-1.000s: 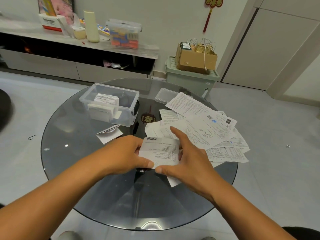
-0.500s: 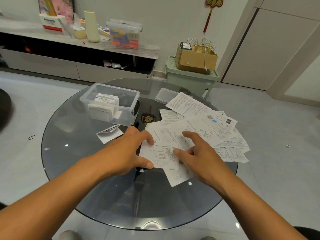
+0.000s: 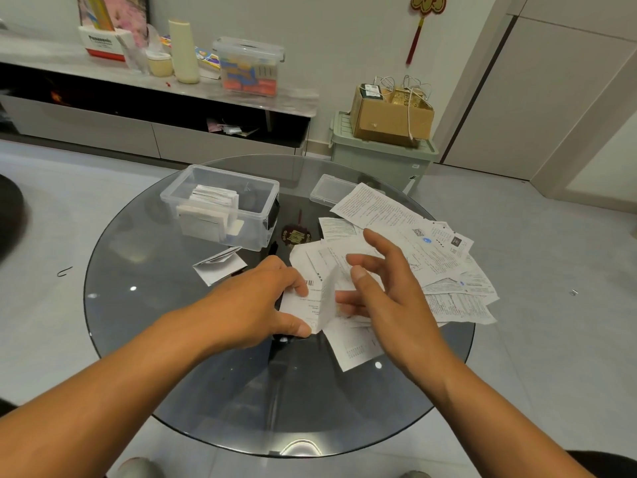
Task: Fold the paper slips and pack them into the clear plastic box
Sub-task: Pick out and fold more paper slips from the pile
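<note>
My left hand (image 3: 255, 301) pinches a white paper slip (image 3: 317, 305) with a barcode, which stands folded along an upright crease above the round glass table (image 3: 155, 339). My right hand (image 3: 386, 291) hovers just right of the slip, fingers spread and loosely bent, its lower fingers close to or touching the paper. A heap of unfolded slips (image 3: 431, 257) spreads to the right. The clear plastic box (image 3: 220, 205) stands at the far left of the table, lid off, with several folded slips upright inside. One folded slip (image 3: 220, 265) lies on the glass in front of the box.
The box's clear lid (image 3: 327, 193) lies at the far edge, partly under the papers. A small dark ornament (image 3: 296, 236) lies beside the box. Beyond the table stand a green bin (image 3: 379, 160) topped by a cardboard carton, and a low cabinet (image 3: 138, 132) bearing containers.
The slip was pressed flat on the table half a second ago; now its right half is raised into an upright fold. My right hand has lifted off the paper and opened.
</note>
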`<action>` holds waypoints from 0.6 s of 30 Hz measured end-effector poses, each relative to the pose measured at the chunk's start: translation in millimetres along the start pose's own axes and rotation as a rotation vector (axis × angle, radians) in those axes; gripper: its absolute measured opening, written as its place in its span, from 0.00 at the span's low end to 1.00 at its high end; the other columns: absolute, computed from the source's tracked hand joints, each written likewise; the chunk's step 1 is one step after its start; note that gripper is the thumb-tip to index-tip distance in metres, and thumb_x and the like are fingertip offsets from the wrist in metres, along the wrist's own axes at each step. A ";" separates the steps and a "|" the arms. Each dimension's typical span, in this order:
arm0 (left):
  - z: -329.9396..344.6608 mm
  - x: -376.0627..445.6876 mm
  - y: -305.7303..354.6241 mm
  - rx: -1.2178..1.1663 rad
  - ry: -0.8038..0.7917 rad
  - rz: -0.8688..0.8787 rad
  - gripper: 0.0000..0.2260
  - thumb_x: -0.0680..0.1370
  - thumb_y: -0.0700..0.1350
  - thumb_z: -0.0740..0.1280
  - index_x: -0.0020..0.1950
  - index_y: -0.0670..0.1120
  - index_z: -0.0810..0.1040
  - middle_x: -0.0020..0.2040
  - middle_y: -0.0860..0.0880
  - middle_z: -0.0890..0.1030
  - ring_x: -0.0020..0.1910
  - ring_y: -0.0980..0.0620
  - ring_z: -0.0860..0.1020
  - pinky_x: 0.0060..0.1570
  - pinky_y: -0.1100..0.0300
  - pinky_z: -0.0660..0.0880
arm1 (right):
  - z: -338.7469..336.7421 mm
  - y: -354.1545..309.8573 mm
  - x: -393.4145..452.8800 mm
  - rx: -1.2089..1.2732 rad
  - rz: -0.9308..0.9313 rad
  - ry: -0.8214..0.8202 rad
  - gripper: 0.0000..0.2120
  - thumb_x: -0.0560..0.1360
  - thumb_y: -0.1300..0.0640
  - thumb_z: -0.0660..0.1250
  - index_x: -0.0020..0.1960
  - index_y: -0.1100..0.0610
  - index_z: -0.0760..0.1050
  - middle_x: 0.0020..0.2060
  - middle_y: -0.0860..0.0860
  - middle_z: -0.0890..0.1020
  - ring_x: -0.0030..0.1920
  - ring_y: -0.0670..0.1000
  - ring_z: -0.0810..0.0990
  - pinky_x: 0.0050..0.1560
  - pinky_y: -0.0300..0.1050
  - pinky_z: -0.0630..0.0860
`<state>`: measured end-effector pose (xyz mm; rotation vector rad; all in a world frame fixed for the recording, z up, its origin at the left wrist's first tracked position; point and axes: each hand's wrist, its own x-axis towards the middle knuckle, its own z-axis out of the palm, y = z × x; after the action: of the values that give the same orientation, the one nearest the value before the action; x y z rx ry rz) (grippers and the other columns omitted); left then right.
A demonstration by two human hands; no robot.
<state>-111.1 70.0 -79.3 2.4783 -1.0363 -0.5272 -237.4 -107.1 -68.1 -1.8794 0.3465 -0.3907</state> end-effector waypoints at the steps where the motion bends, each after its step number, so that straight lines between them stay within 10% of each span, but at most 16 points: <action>1: -0.3 0.1 -0.4 -0.012 0.003 0.000 0.29 0.69 0.65 0.76 0.66 0.64 0.69 0.57 0.64 0.68 0.49 0.59 0.75 0.53 0.53 0.79 | 1.1 -0.3 -0.9 0.004 -0.020 -0.011 0.22 0.85 0.54 0.60 0.72 0.33 0.62 0.64 0.39 0.76 0.49 0.46 0.87 0.54 0.46 0.84; 7: -8.4 -1.0 -4.1 -0.172 -0.083 0.038 0.53 0.64 0.61 0.81 0.75 0.72 0.45 0.58 0.63 0.71 0.49 0.55 0.78 0.50 0.58 0.79 | 7.9 7.0 -4.4 -0.187 -0.070 -0.187 0.32 0.82 0.57 0.67 0.74 0.29 0.59 0.65 0.32 0.74 0.55 0.40 0.84 0.59 0.47 0.79; 11: -13.9 -4.3 -2.4 -0.232 -0.073 0.037 0.41 0.68 0.70 0.72 0.75 0.72 0.53 0.61 0.61 0.72 0.49 0.55 0.79 0.48 0.62 0.76 | 11.6 11.9 -4.9 -0.293 -0.098 -0.239 0.37 0.77 0.55 0.74 0.74 0.29 0.59 0.68 0.33 0.71 0.57 0.37 0.81 0.60 0.44 0.80; 18: -9.9 -0.1 -1.6 0.016 -0.059 0.005 0.33 0.75 0.58 0.73 0.77 0.63 0.63 0.66 0.59 0.64 0.55 0.56 0.73 0.58 0.59 0.75 | 22.7 25.3 3.9 -0.482 -0.156 -0.134 0.39 0.70 0.46 0.78 0.73 0.32 0.60 0.67 0.31 0.66 0.62 0.37 0.71 0.70 0.56 0.69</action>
<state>-105.5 73.2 -71.7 2.4870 -1.0735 -0.5959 -225.3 -97.8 -98.8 -2.4011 0.2142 -0.2995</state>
